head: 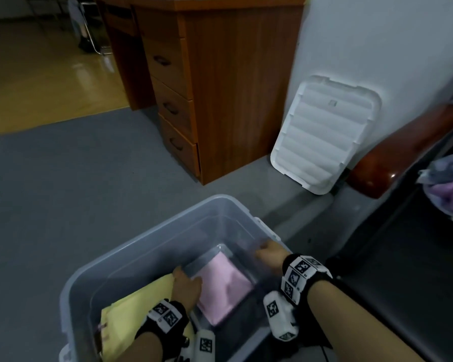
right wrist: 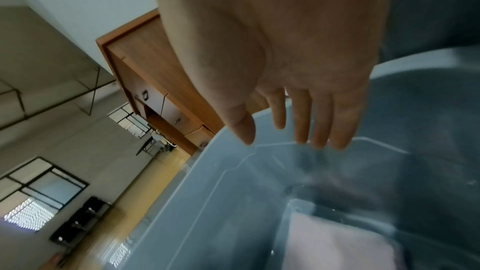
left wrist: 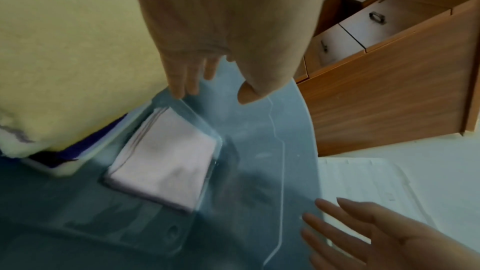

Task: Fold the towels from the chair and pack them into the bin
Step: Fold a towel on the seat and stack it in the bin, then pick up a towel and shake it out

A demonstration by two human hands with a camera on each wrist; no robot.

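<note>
A translucent grey bin (head: 220,198) stands on the floor below me. A folded pink towel (head: 225,286) lies flat on its bottom, and a folded yellow towel (head: 139,309) lies to its left. My left hand (head: 186,283) is inside the bin between the two towels, fingers straight, holding nothing. In the left wrist view the left hand (left wrist: 213,91) hovers beside the yellow towel (left wrist: 78,48) and above the pink towel (left wrist: 166,163). My right hand (head: 264,253) is open at the bin's right wall. Its straight fingers (right wrist: 319,130) hang over the bin (right wrist: 233,163) and the pink towel (right wrist: 337,243).
Unfolded towels (head: 450,189) lie bunched on the dark chair (head: 403,257) at the right, behind its wooden armrest (head: 403,152). The bin's white lid (head: 324,137) leans on the wall. A wooden drawer unit (head: 220,87) stands behind the bin on grey floor.
</note>
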